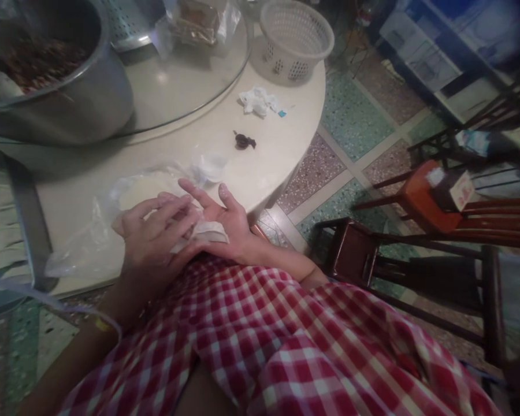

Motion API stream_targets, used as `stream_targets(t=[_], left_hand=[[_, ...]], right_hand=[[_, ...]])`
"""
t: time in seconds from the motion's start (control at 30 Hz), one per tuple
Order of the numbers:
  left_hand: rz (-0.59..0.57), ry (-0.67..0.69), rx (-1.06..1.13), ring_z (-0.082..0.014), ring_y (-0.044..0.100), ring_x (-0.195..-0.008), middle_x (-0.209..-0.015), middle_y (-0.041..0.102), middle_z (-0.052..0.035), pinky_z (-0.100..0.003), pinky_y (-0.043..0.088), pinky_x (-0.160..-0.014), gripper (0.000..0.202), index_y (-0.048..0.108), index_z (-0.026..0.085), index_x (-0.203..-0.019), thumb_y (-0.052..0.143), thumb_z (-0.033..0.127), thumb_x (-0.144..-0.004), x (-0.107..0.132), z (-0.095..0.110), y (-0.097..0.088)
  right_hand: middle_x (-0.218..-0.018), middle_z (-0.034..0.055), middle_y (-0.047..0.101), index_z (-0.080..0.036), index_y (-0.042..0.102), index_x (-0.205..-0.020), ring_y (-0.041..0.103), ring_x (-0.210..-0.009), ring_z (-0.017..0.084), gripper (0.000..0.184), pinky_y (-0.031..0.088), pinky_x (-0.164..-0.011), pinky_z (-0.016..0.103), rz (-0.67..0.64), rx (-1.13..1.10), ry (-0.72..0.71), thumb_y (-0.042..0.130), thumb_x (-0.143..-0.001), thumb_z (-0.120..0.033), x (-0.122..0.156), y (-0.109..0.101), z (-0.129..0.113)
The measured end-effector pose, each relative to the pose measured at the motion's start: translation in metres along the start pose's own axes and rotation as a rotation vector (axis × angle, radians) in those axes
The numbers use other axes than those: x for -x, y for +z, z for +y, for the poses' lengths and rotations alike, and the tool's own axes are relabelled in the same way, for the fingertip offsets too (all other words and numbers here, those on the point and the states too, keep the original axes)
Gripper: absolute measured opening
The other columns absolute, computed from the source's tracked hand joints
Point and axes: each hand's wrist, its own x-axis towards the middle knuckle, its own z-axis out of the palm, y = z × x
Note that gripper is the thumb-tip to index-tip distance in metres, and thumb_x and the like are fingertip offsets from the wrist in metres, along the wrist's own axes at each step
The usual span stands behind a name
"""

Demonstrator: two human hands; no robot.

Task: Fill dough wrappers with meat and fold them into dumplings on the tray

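A pale, folded dumpling (210, 232) lies across the palm of my right hand (231, 222), which faces up with thumb and forefinger stretched out. From the left, my left hand (158, 228) reaches over it, its thumb along the dumpling's near edge and its fingers bent above the far end. The left fingers hide part of the dumpling and of the right fingers. Beneath and beyond the hands, a clear plastic bag (84, 245) is on the table, with a pale round dough wrapper (145, 188) showing at it.
A metal pot (86, 110) with dark chopped filling (47, 63) stands on the glass turntable (173, 86). Dumplings (2, 237) fill a tray (39, 225) at left. Crumpled tissue (257, 101), a dark scrap (244, 141) and a plastic basket (292, 43) sit farther off; chairs (433, 196) stand right.
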Motion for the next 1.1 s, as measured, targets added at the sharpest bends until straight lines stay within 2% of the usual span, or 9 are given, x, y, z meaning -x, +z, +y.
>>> stream_targets(t=[0.1, 0.2, 0.33, 0.47, 0.67, 0.77, 0.93, 1.0, 1.1], left_hand=[[0.024, -0.012, -0.039, -0.0342, 0.059, -0.126, -0.133, 0.069, -0.0143, -0.05, 0.047, -0.102, 0.039, 0.068, 0.023, -0.124, 0.073, 0.043, -0.091, 0.001, 0.002, -0.001], [0.065, -0.047, -0.052, -0.0324, 0.058, -0.127, -0.132, 0.07, -0.0122, -0.049, 0.047, -0.103, 0.027, 0.071, 0.024, -0.113, 0.078, 0.032, -0.088, 0.001, 0.007, -0.001], [0.132, -0.03, -0.067, -0.0291, 0.058, -0.126, -0.127, 0.072, -0.008, -0.046, 0.047, -0.101, 0.013, 0.07, 0.024, -0.099, 0.076, 0.021, -0.088, 0.001, 0.011, 0.002], [0.162, 0.006, -0.107, -0.0296, 0.058, -0.122, -0.122, 0.073, -0.0077, -0.047, 0.048, -0.098, 0.018, 0.067, 0.024, -0.096, 0.078, 0.015, -0.084, 0.005, 0.012, 0.004], [0.141, -0.035, -0.152, -0.0311, 0.057, -0.123, -0.124, 0.07, -0.0092, -0.048, 0.047, -0.098, 0.019, 0.067, 0.024, -0.105, 0.076, 0.026, -0.088, 0.003, 0.015, 0.001], [0.127, -0.026, -0.103, -0.0283, 0.057, -0.12, -0.123, 0.07, -0.007, -0.045, 0.046, -0.097, 0.011, 0.068, 0.025, -0.099, 0.074, 0.023, -0.09, -0.002, 0.016, 0.001], [0.109, -0.024, -0.065, -0.0292, 0.057, -0.116, -0.121, 0.069, -0.0077, -0.048, 0.046, -0.095, 0.008, 0.066, 0.025, -0.093, 0.071, 0.02, -0.091, -0.002, 0.016, 0.002], [0.097, -0.025, -0.065, -0.0306, 0.057, -0.114, -0.122, 0.07, -0.0091, -0.049, 0.046, -0.094, 0.009, 0.067, 0.025, -0.099, 0.071, 0.023, -0.091, -0.002, 0.015, 0.0], [0.077, -0.022, -0.056, -0.0314, 0.057, -0.115, -0.123, 0.07, -0.0102, -0.05, 0.048, -0.095, 0.023, 0.068, 0.025, -0.113, 0.073, 0.029, -0.091, -0.001, 0.012, 0.0]], right_hand=[[-0.111, 0.0062, 0.077, -0.024, 0.067, -0.123, 0.068, -0.083, 0.016, 0.066, 0.059, -0.073, 0.031, 0.046, 0.003, -0.049, 0.009, -0.106, -0.049, 0.003, 0.005, 0.0], [-0.114, 0.0071, 0.077, -0.022, 0.068, -0.122, 0.071, -0.097, 0.017, 0.066, 0.059, -0.083, 0.036, 0.067, -0.001, -0.116, 0.01, -0.106, -0.05, 0.001, 0.005, 0.004], [-0.115, 0.0071, 0.077, -0.022, 0.067, -0.126, 0.071, -0.104, 0.018, 0.069, 0.057, -0.092, 0.04, 0.071, 0.015, -0.17, 0.008, -0.105, -0.052, -0.003, 0.003, 0.008], [-0.115, 0.0096, 0.076, -0.021, 0.065, -0.128, 0.071, -0.108, 0.02, 0.066, 0.057, -0.096, 0.044, 0.068, 0.017, -0.167, 0.011, -0.105, -0.051, -0.002, 0.003, 0.008], [-0.118, 0.0104, 0.076, -0.021, 0.066, -0.125, 0.071, -0.104, 0.019, 0.061, 0.06, -0.09, 0.041, 0.1, 0.032, -0.159, 0.018, -0.104, -0.052, -0.002, 0.005, 0.009], [-0.118, 0.0105, 0.076, -0.022, 0.067, -0.122, 0.07, -0.106, 0.02, 0.059, 0.062, -0.086, 0.04, 0.086, 0.031, -0.146, 0.02, -0.103, -0.052, -0.003, 0.004, 0.01], [-0.111, 0.0099, 0.076, -0.02, 0.067, -0.119, 0.072, -0.103, 0.02, 0.064, 0.062, -0.08, 0.037, 0.06, 0.015, -0.113, 0.012, -0.104, -0.048, -0.002, 0.002, 0.009], [-0.112, 0.0102, 0.076, -0.02, 0.067, -0.119, 0.071, -0.106, 0.02, 0.065, 0.062, -0.081, 0.036, 0.037, 0.006, -0.103, 0.011, -0.103, -0.049, -0.003, 0.001, 0.008], [-0.115, 0.0096, 0.075, -0.023, 0.066, -0.123, 0.07, -0.106, 0.021, 0.062, 0.063, -0.081, 0.039, 0.0, 0.03, -0.09, 0.014, -0.103, -0.05, -0.004, -0.003, 0.007]])
